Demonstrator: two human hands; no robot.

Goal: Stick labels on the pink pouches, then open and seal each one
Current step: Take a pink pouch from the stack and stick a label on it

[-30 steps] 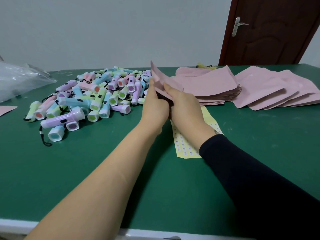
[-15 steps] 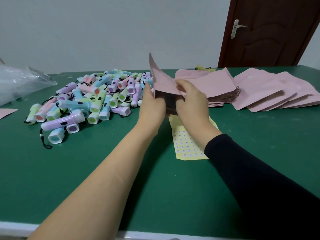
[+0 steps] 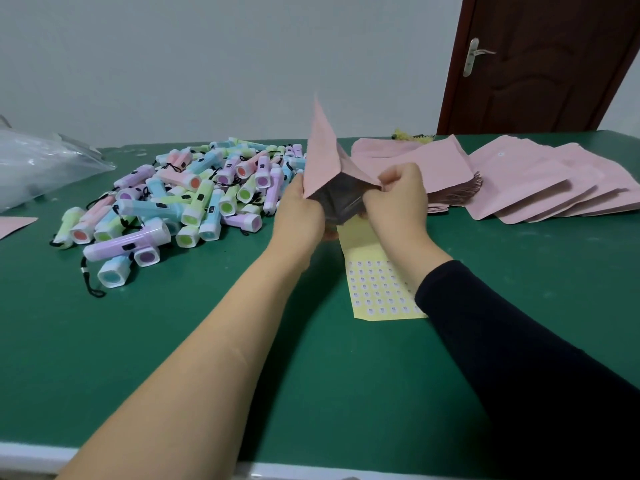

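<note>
1. My left hand (image 3: 301, 216) grips one side of a pink pouch (image 3: 323, 161). My right hand (image 3: 398, 199) pinches the other side with curled fingers. The pouch's mouth is spread apart, so the dark lining shows, and it's held up off the table with one corner pointing upward.
2. Right under the pouch is the yellow label sheet (image 3: 377, 289), flat on the table with rows of small round stickers. My right arm's dark sleeve (image 3: 519, 341) covers its near right corner.
3. The surface is a green table (image 3: 173, 341) with a pale front edge. Behind it there's a plain light wall (image 3: 207, 64), and a dark brown door (image 3: 547, 64) with a metal handle (image 3: 472, 57) off to the pouch's far right.
4. Container-wise, there's a clear plastic bag (image 3: 41, 164) way left of the pouch. I can't tell what's in it.
5. Just left of the pouch is a big heap of pastel mini flashlights (image 3: 194, 195) with black wrist cords, and it almost touches my left hand.
6. Just right of the pouch, behind my right hand, is a stack of pink pouches (image 3: 433, 164). Further right, more pouches are fanned out (image 3: 536, 185), and one has a small white dot on it.
7. Something small and yellow (image 3: 412, 136) sits behind the stack, and a pink scrap (image 3: 14, 225) lies at the far left edge.
</note>
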